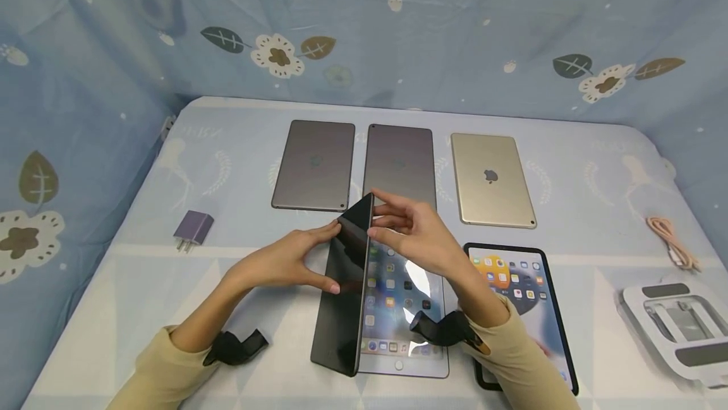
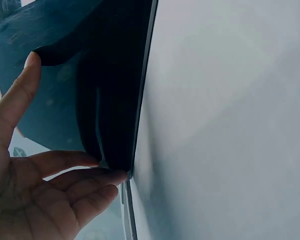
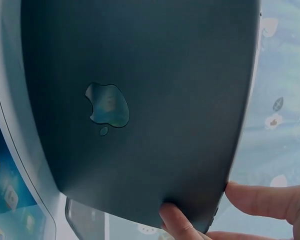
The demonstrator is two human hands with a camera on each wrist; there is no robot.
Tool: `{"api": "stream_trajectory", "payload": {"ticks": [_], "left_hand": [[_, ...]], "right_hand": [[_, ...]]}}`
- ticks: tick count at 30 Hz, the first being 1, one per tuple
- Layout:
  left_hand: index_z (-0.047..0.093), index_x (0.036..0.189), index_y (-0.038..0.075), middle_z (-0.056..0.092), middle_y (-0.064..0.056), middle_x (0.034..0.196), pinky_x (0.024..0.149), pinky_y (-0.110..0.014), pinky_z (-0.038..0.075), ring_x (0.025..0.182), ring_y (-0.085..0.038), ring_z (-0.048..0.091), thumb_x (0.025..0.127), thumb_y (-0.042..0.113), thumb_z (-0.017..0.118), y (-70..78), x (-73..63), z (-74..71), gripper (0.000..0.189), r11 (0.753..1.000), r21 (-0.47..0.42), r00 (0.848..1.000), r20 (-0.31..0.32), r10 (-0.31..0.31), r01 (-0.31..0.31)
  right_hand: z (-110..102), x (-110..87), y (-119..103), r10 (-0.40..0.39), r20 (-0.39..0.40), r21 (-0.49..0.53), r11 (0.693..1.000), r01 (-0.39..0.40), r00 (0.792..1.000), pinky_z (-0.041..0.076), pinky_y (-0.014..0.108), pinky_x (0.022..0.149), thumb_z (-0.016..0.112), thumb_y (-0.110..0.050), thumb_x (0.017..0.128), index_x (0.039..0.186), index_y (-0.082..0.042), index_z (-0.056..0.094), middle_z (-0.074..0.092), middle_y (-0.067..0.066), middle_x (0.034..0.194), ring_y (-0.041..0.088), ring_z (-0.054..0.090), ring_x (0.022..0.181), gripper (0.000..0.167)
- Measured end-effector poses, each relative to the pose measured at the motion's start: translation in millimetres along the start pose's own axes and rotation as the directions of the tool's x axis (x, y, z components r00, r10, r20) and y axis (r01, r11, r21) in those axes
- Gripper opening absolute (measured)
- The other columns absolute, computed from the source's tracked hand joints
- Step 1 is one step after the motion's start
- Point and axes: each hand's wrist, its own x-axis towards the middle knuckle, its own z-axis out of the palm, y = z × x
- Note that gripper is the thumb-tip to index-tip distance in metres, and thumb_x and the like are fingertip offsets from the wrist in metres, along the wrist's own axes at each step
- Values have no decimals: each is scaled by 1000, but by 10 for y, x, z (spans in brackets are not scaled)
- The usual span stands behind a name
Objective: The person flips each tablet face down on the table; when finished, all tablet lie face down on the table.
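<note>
A dark tablet [image 1: 341,309] stands tilted on its long edge, its black screen to the left and its grey back with the apple logo [image 3: 109,106] to the right. My right hand [image 1: 423,233] grips its upper corner, with the thumb [image 3: 257,200] on the edge and a fingertip on the back. My left hand [image 1: 279,265] touches the screen side with spread thumb and fairly straight fingers, the fingertips right at the edge in the left wrist view. Partly behind the tilted tablet lies a white-framed tablet [image 1: 392,309], its screen lit with app icons.
Two grey tablets [image 1: 315,163] [image 1: 399,157] and a gold tablet [image 1: 491,179] lie face down at the back. A black-framed lit tablet [image 1: 526,309] lies under my right forearm. A purple charger [image 1: 194,227] is left; a coiled cable [image 1: 673,242] and white stand [image 1: 682,328] are right.
</note>
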Motion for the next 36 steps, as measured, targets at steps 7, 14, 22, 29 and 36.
{"api": "stream_trajectory", "payload": {"ticks": [7, 14, 22, 29, 36], "left_hand": [[24, 149, -5, 21, -19, 157, 116, -50, 25, 146, -32, 22, 75, 43, 79, 26, 28, 49, 104, 999, -26, 998, 34, 44, -43], [19, 151, -1, 15, -16, 159, 118, -47, 22, 147, -27, 18, 79, 45, 75, 16, 31, 73, 102, 998, -3, 996, 70, 56, -56], [20, 151, -1, 21, -14, 158, 118, -47, 24, 146, -26, 22, 79, 44, 76, -8, 17, 31, 102, 994, -60, 992, 86, 92, -87], [25, 150, -2, 33, -16, 154, 110, -47, 37, 139, -29, 39, 82, 34, 75, 100, -163, -188, 92, 970, -195, 983, 81, 164, -146], [11, 155, 12, 31, -14, 155, 105, -57, 39, 133, -33, 46, 74, 33, 82, 222, -370, -322, 109, 966, -134, 975, -8, 223, -222]], "right_hand": [[-26, -55, -28, -36, -7, -72, 997, 35, 999, 50, 49, 96, 64, -5, 90, 144, 1, 40, 62, 23, 125, 29, 67, 105, 59], [-8, -92, -84, -65, 4, -106, 992, 65, 998, 48, 51, 98, 66, -6, 88, 145, 0, 39, 62, 23, 126, 25, 68, 105, 63], [56, -106, -120, -95, 23, -159, 982, 98, 995, 40, 48, 107, 68, -12, 88, 148, -2, 34, 59, 17, 133, 25, 62, 117, 69], [139, -82, -86, -46, 112, -214, 974, 70, 993, 30, 55, 113, 71, -26, 87, 152, -7, 26, 51, 8, 144, 27, 44, 137, 81], [238, 8, 69, 44, 267, -307, 951, 42, 963, 31, 49, 114, 74, -32, 83, 154, -12, 21, 32, 10, 156, 27, 35, 142, 90]]}}
